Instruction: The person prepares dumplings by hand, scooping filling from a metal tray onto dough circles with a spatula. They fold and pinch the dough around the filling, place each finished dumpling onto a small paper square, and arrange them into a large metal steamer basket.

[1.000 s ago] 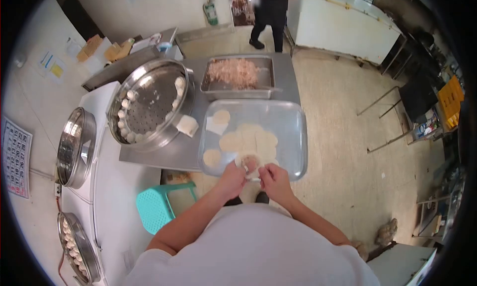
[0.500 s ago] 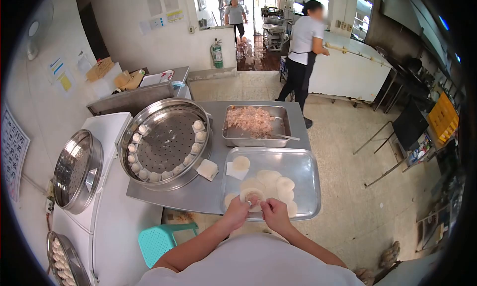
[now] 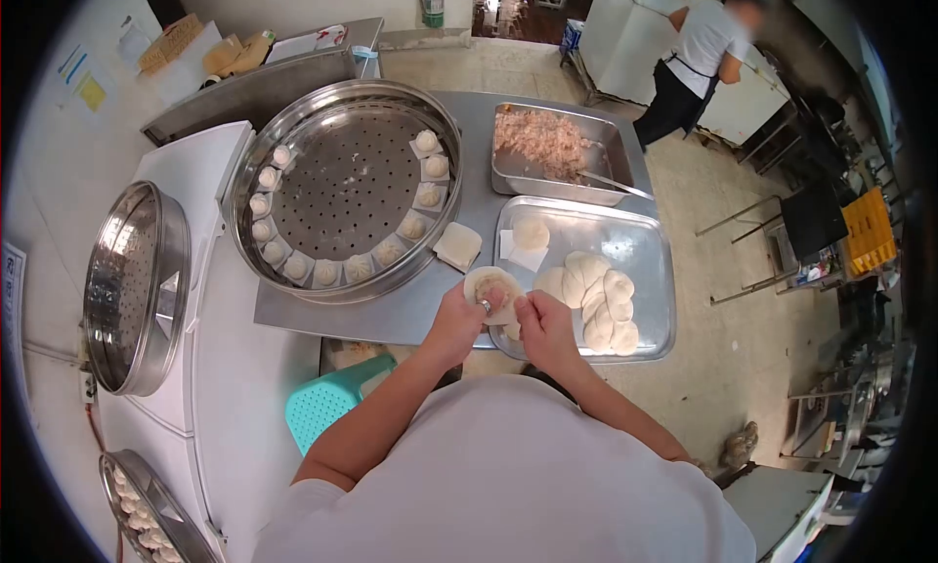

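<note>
Between my two hands is a round dough wrapper (image 3: pixel 502 314) with pink meat filling in its middle. My left hand (image 3: pixel 455 326) is closed around its left side, with the thumb over the filling and a small shiny metal piece by the thumb. The fingers of my right hand (image 3: pixel 547 330) pinch the right edge. Just beyond is the metal tray (image 3: pixel 625 231), where several flat dough rounds (image 3: pixel 601 299) lie overlapping. One single round (image 3: pixel 531 235) rests there on white paper.
A perforated steamer (image 3: pixel 342 182) holds a curved row of pleated buns (image 3: pixel 359 267) on papers. Next to it sits a stack of paper squares (image 3: pixel 457 245). A deep pan (image 3: pixel 562 143) contains meat filling and a utensil. A green stool (image 3: pixel 327 407) stands below; a co-worker (image 3: pixel 699 60) bends farther back.
My view has tilted down. Both hands have kept hold of the filled wrapper, now nearer the steamer. The co-worker now leans over the white counter, and the person at the doorway is out of view.
</note>
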The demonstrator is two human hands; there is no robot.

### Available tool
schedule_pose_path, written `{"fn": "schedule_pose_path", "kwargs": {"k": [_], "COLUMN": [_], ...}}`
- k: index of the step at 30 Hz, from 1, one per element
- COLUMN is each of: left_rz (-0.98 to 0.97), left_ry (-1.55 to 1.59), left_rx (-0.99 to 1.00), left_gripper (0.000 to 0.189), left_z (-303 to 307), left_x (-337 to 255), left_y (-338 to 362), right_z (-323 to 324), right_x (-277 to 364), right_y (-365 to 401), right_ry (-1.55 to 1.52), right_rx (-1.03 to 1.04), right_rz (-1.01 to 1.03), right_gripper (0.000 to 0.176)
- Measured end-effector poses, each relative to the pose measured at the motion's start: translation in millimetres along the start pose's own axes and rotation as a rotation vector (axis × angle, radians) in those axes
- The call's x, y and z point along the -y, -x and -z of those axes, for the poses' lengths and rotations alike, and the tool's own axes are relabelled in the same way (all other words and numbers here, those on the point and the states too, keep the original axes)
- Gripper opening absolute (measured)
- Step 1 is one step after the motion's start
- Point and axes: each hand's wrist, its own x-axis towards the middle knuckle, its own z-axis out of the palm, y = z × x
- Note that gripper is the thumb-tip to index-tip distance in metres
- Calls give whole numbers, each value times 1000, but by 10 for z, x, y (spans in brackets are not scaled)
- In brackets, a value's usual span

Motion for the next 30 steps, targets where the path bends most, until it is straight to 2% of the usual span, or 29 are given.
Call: {"fn": "schedule_pose_path", "kwargs": {"k": [5, 8, 14, 17, 20, 23, 26, 30], "left_rz": [-51, -79, -23, -36, 59, 59, 79, 148], "left_ry": [-9, -52, -141, -85, -32, -17, -33, 3], "left_rx": [39, 12, -25, -25, 34, 96, 134, 131], "left_gripper": [36, 27, 33, 32, 30, 29, 30, 31], "left_z": [-69, -208, -583, -681, -771, -840, -880, -946], "left_x": [93, 203, 169, 389, 374, 433, 460, 402], "left_y": [-128, -206, -202, -284, -250, -254, -263, -233], "right_z": [95, 207, 508, 692, 783, 935, 987, 1017], "right_x": [-43, -133, -208, -281, -407, -320, -415, -451], "right_y": [-35, -4, 52, 69, 65, 87, 117, 138], "right_ry": [-101, -96, 53, 26, -153, -297, -347, -259], "right_rx": [16, 19, -23, -11, -24, 69, 38, -15], "right_rz": [-91, -92, -13, 2, -13, -152, -133, -87], "right_gripper": [25, 26, 22, 20, 19, 19, 16, 13]}}
